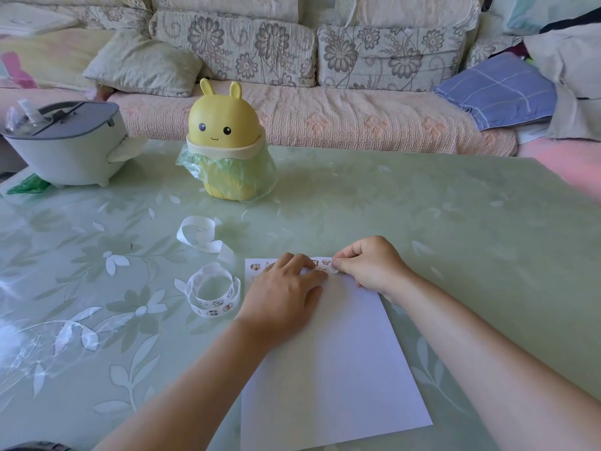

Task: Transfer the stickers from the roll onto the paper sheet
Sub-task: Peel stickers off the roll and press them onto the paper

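Left hand [286, 288]: lies palm down on the top of the paper sheet [335, 369], fingers nearly straight and close together, pressing it flat.
Right hand [367, 262]: curled at the sheet's top right edge, thumb and forefinger pinching a sticker [334, 267] against the paper.
Placed stickers [256, 267]: in rows along the sheet's top edge, partly hidden under the left fingers.
Sticker roll [213, 301]: loose coil on the table [455, 222], just left of the sheet.
Backing strip [198, 236]: blank white curl beyond the roll.
Bunny bin [224, 122]: yellow, lid closed, lined with a green bag [240, 177]; contents hidden.
Grey box [71, 157]: far left, white tissue sticking out of its side.
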`<action>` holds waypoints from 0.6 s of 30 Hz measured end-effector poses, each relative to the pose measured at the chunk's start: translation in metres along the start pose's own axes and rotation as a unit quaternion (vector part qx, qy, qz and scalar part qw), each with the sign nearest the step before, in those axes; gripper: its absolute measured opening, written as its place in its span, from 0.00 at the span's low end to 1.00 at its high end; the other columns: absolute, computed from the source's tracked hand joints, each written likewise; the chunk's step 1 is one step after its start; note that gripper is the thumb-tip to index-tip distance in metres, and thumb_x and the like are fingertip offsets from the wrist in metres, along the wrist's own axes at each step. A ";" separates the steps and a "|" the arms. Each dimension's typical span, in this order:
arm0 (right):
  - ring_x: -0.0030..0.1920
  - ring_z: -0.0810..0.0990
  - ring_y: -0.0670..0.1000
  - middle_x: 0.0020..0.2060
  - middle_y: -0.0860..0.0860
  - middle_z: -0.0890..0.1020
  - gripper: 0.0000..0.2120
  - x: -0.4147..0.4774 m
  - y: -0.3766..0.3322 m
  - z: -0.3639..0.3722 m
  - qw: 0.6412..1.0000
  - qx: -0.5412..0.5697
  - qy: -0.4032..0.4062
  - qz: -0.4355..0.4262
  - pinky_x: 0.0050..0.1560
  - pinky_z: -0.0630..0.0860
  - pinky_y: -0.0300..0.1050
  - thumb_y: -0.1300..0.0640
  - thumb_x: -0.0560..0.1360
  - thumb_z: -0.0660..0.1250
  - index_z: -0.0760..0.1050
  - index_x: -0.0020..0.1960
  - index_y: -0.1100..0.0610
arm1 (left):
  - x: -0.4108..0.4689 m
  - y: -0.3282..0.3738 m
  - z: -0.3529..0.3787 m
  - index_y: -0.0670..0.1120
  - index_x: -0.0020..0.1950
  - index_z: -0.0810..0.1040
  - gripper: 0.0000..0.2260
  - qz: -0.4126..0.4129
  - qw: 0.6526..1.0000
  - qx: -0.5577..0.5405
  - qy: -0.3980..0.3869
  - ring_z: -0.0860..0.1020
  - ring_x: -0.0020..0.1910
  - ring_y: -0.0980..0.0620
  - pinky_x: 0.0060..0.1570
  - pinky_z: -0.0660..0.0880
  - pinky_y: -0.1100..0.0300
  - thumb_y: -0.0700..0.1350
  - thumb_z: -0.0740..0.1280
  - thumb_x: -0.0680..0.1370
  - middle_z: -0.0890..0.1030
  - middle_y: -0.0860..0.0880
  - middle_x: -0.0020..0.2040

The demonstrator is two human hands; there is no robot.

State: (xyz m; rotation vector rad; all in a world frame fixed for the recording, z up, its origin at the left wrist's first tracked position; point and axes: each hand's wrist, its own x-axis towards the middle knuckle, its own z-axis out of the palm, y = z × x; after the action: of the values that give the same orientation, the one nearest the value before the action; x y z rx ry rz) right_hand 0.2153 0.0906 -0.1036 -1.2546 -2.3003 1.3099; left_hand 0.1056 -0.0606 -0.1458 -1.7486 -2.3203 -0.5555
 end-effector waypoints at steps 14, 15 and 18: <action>0.41 0.83 0.46 0.35 0.42 0.85 0.03 0.004 0.000 0.007 0.992 -0.119 0.035 -0.020 0.43 0.82 0.43 0.52 0.69 0.73 0.84 0.37 0.47 | 0.004 0.004 0.001 0.53 0.61 0.77 0.16 -0.013 0.999 0.013 -0.032 0.74 0.53 0.50 0.46 0.69 0.58 0.51 0.56 0.76 0.76 0.53 0.54; 0.41 0.83 0.46 0.36 0.42 0.84 0.03 0.004 -0.001 0.007 0.990 -0.132 0.039 -0.018 0.45 0.82 0.44 0.52 0.69 0.72 0.84 0.37 0.46 | 0.004 0.006 0.000 0.53 0.62 0.76 0.18 -0.012 0.999 0.021 -0.037 0.73 0.53 0.50 0.47 0.69 0.57 0.52 0.54 0.76 0.76 0.53 0.54; 0.45 0.83 0.49 0.42 0.42 0.84 0.02 0.003 -0.006 0.004 0.983 -0.174 0.063 -0.006 0.45 0.80 0.43 0.50 0.70 0.73 0.83 0.42 0.46 | 0.005 0.010 -0.003 0.53 0.65 0.74 0.22 -0.008 0.998 0.039 -0.055 0.72 0.54 0.49 0.49 0.68 0.56 0.55 0.51 0.76 0.74 0.52 0.55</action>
State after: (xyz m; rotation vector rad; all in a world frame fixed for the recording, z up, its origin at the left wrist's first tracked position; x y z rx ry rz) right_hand 0.2080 0.0885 -0.1022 -1.3755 -2.5108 0.8179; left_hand 0.1135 -0.0549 -0.1396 -1.7679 -2.3954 -0.3741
